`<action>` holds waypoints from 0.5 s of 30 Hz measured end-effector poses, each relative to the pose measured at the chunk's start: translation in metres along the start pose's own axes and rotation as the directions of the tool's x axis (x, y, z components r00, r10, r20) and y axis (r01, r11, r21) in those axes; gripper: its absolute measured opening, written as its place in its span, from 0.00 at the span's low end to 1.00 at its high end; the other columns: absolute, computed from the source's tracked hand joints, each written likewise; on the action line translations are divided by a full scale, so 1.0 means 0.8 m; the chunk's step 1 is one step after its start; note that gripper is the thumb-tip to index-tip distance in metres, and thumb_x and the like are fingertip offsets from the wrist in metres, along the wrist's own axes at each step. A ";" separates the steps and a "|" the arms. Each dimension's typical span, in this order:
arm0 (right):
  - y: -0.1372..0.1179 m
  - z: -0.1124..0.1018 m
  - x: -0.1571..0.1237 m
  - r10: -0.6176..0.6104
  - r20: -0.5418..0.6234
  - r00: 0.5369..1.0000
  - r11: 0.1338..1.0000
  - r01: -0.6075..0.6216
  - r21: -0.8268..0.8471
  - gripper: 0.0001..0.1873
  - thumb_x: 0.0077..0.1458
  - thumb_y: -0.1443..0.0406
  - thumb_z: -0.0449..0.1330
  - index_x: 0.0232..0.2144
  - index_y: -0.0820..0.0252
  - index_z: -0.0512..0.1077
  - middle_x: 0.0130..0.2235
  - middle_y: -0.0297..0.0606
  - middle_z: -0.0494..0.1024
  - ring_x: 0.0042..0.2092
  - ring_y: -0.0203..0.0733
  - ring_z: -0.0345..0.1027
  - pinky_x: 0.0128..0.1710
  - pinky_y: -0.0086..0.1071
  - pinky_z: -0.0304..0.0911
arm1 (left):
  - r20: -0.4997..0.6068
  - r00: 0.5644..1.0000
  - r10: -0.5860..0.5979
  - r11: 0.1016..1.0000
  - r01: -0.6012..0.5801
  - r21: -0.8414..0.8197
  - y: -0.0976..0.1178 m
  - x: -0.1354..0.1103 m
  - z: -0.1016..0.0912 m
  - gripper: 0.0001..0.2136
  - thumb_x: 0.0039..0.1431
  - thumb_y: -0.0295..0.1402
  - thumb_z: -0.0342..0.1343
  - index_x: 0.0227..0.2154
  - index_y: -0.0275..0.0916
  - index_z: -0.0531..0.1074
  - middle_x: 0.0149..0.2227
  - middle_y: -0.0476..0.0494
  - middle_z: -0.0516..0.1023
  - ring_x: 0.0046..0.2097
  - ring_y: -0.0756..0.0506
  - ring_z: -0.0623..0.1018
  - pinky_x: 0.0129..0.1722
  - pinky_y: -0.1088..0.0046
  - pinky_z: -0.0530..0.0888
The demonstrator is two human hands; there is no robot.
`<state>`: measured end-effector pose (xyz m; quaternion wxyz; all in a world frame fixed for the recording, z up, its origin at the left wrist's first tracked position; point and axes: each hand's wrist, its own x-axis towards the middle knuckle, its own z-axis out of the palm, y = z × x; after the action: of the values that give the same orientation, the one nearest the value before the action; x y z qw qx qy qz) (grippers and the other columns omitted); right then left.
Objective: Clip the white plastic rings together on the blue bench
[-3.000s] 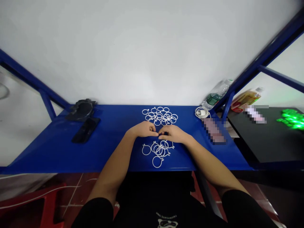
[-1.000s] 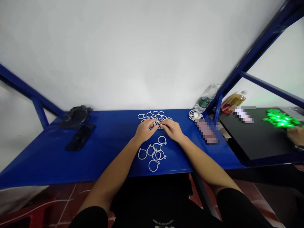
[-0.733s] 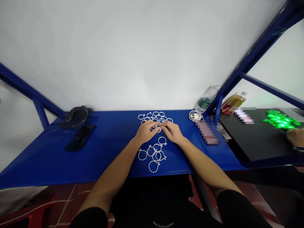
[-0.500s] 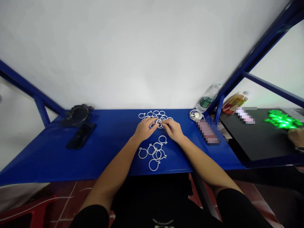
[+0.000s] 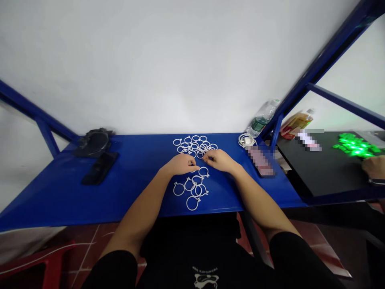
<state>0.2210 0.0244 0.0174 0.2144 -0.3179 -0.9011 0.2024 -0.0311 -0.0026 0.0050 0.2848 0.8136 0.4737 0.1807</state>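
Note:
My left hand [image 5: 181, 163] is closed, with thumb and fingers pinched over a white ring [image 5: 193, 171] with a small clip-like tab; part of that ring shows under the thumb. My right hand [image 5: 221, 160] has curled fingers at the near right edge of a heap of white rings [image 5: 195, 146]; whatever lies between its fingertips is too small to make out. Closer to me, a looser group of similar rings [image 5: 192, 203] lies flat, some overlapping, their tabs pointing different ways.
On the blue table [image 5: 135, 192], a black phone-like slab [image 5: 99, 168] and a dark bundle [image 5: 94, 142] lie left. A bottle [image 5: 261, 120], a coiled white cable [image 5: 247, 140] and a blurred-out item [image 5: 261, 161] are right. A co-worker's hand [image 5: 374, 167] is beside glowing green pieces [image 5: 357, 146].
My left hand has drawn back from the heap toward me, bringing a white ring to the near group. My right hand has stayed by the heap, its fingers more curled.

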 end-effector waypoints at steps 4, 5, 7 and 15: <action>-0.002 0.001 -0.004 0.027 0.151 0.988 0.991 -0.046 0.124 0.13 0.55 0.75 0.62 0.40 0.58 0.81 0.35 0.32 0.83 0.34 0.35 0.73 0.36 0.28 0.63 | -0.087 0.996 -0.023 0.998 0.027 0.052 -0.008 0.005 0.006 0.10 0.57 0.45 0.64 0.35 0.46 0.82 0.28 0.48 0.81 0.29 0.47 0.76 0.29 0.70 0.67; -0.001 0.002 -0.005 0.038 0.191 0.981 0.986 -0.068 0.153 0.14 0.54 0.75 0.62 0.41 0.57 0.81 0.34 0.31 0.82 0.32 0.34 0.73 0.35 0.28 0.63 | -0.125 0.992 -0.014 0.997 0.023 0.068 -0.010 0.006 0.007 0.09 0.58 0.44 0.63 0.36 0.46 0.82 0.30 0.47 0.82 0.31 0.46 0.77 0.30 0.69 0.69; 0.002 0.002 -0.007 0.045 0.262 0.964 0.974 -0.101 0.201 0.17 0.52 0.77 0.61 0.42 0.57 0.82 0.33 0.30 0.82 0.31 0.33 0.72 0.34 0.27 0.63 | -0.177 0.984 0.012 0.995 0.007 0.104 -0.014 0.009 0.009 0.09 0.60 0.43 0.62 0.36 0.46 0.82 0.34 0.44 0.83 0.35 0.44 0.79 0.35 0.67 0.72; 0.010 0.003 -0.009 0.082 0.317 0.945 0.980 -0.134 0.145 0.10 0.51 0.73 0.67 0.36 0.57 0.83 0.29 0.29 0.80 0.29 0.34 0.70 0.31 0.27 0.60 | -0.231 0.972 0.049 0.992 -0.021 0.121 -0.009 0.008 0.011 0.11 0.65 0.43 0.61 0.43 0.43 0.81 0.45 0.43 0.83 0.42 0.43 0.80 0.45 0.63 0.76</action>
<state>0.2286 0.0251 0.0097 0.0845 -0.3126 -0.8850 0.3347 -0.0275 0.0030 -0.0064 0.1753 0.8103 0.4992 0.2520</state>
